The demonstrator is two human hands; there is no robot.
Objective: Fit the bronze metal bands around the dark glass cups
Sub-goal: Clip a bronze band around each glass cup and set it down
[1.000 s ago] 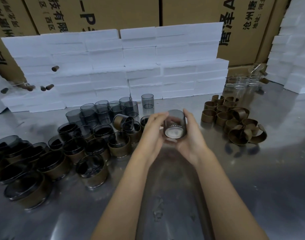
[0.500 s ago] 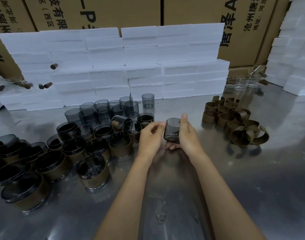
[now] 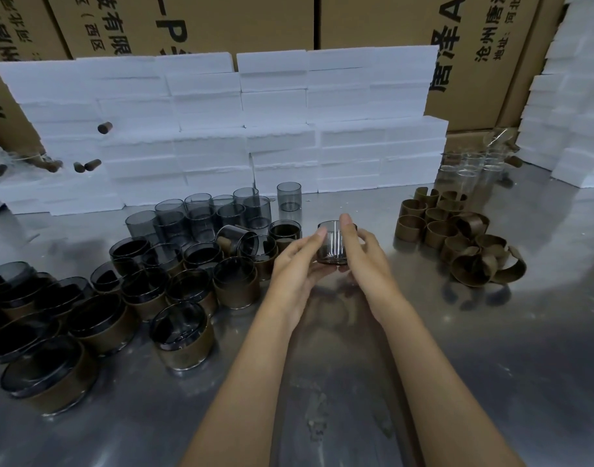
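glass cup [image 3: 332,246] — between (seemingly gripped) hands

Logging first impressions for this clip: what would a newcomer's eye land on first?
Both hands, left hand and right hand, hold one dark glass cup upright at centre. Banded cups crowd the steel table at left; loose bronze bands pile at right, before a white foam block wall.

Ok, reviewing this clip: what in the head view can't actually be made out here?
- Far side of the held dark glass cup: covered by the right hand and left hand.
- Whether that cup carries a band: a brown sliver shows behind the right thumb, too little to tell.
- Clear glasses at back right: transparent and small, count unclear.
- Printing on the cardboard boxes: cut off by the top edge and the white foam blocks.
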